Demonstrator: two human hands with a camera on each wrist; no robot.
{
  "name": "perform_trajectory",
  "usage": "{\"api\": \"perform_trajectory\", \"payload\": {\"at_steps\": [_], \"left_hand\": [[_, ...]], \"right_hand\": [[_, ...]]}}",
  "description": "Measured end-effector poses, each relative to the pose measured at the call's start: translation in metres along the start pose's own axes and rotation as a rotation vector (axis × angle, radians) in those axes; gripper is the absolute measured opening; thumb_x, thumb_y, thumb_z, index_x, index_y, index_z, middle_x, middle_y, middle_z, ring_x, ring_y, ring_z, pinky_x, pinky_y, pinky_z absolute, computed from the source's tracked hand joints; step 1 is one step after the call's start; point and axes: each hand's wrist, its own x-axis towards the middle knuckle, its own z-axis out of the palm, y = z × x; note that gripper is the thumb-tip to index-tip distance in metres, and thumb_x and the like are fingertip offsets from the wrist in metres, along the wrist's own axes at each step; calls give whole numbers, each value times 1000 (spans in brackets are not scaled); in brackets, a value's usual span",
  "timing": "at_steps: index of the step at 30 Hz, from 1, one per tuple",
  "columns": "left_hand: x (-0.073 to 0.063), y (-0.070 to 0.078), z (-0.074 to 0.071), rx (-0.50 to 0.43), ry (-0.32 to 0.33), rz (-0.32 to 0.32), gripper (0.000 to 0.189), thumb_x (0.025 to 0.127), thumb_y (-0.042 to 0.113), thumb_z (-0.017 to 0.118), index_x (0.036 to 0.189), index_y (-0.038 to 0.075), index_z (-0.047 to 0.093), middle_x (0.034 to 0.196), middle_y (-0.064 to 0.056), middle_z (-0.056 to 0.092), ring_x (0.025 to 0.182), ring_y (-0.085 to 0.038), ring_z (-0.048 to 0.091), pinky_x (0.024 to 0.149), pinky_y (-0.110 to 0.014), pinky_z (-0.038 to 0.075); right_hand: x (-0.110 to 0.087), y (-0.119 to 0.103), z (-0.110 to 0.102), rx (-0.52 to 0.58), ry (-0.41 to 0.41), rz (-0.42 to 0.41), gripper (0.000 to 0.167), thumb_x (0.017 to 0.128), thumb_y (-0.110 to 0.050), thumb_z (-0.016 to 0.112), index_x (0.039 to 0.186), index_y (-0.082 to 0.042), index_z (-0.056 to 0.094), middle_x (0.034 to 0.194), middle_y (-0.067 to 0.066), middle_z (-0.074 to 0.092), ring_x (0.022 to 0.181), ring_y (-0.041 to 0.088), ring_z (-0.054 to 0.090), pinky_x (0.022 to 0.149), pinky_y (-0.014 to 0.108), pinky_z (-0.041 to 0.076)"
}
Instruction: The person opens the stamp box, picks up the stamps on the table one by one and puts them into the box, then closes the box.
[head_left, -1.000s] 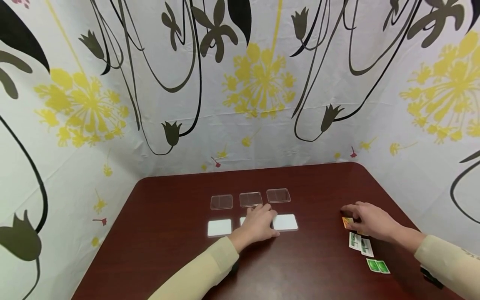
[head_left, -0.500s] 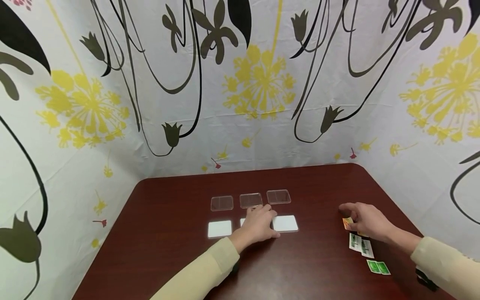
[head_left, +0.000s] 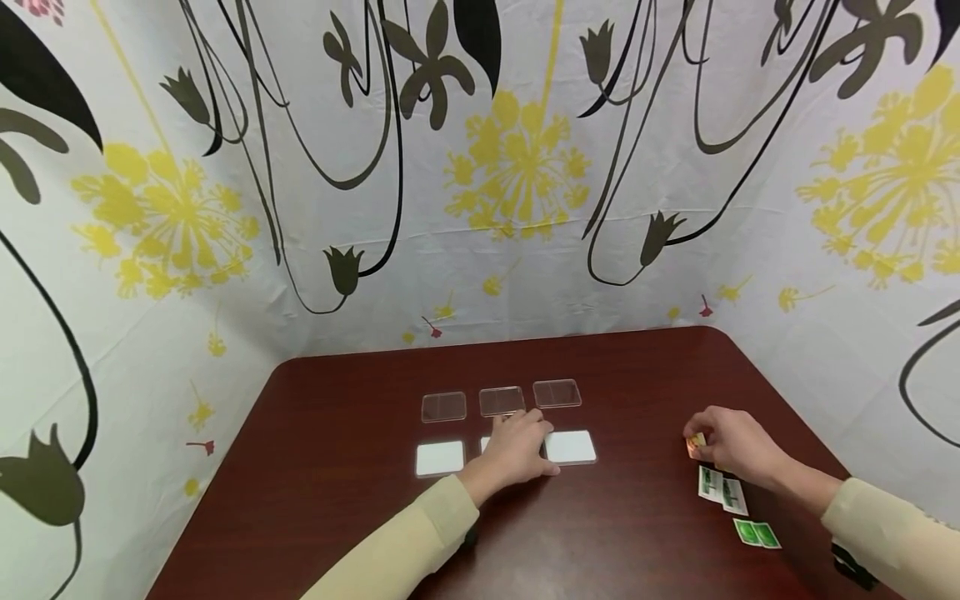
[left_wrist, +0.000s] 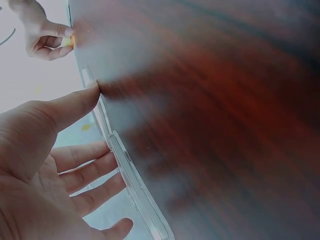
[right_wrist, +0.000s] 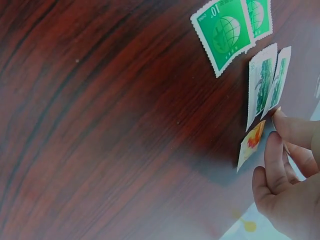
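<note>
My left hand (head_left: 517, 450) lies over the middle one of three flat white cases, its fingers loosely spread. In the left wrist view, the thumb and fingertips rest at the edges of the clear-rimmed cases (left_wrist: 137, 192). One white case (head_left: 439, 458) shows on its left and another white case (head_left: 570, 447) on its right. At the table's right side my right hand (head_left: 738, 446) pinches an orange postage stamp (head_left: 695, 445) between thumb and fingers. An orange stamp (right_wrist: 251, 143) shows beside those fingertips in the right wrist view. Two white stamps with green pictures (right_wrist: 262, 80) lie close by.
Three clear plastic lids (head_left: 502, 400) lie in a row behind the white cases. Two green stamps (head_left: 756, 533) overlap nearer the front right. The dark red table (head_left: 360, 533) meets a patterned cloth (head_left: 510, 283) at its back and sides.
My right fingers have drawn together on the orange stamp, and the index finger has pulled in. My left hand stays where it was.
</note>
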Motion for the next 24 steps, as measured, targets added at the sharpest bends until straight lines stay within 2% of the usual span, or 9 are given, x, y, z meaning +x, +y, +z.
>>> {"api": "perform_trajectory", "payload": {"at_steps": [7,12,24], "left_hand": [[0,0,1,25,4,-2,64,78,62,79,126,21,69,116,6,61,113,-20,58,100,-57,41],[-1,0,0,41,9,4,62,77,63,79,122,21,71,113,6,62,110,-21,59,100,-55,41],[-1,1,-2,82,18,34,61,78,64,77,122,22,72,114,7,63,112,-21,61,106,-53,37]], "right_hand": [[0,2,2,-7,24,7,20,74,-2,84,84,-17,75,76,-10,57,63,4,46,52,25,41],[1,0,0,12,25,17,19,74,-2,83,87,-15,77,75,-10,59,60,3,47,50,25,41],[6,-16,-9,95,39,32,16,82,-4,80,95,-13,80,88,-7,70,69,3,56,55,25,46]]}}
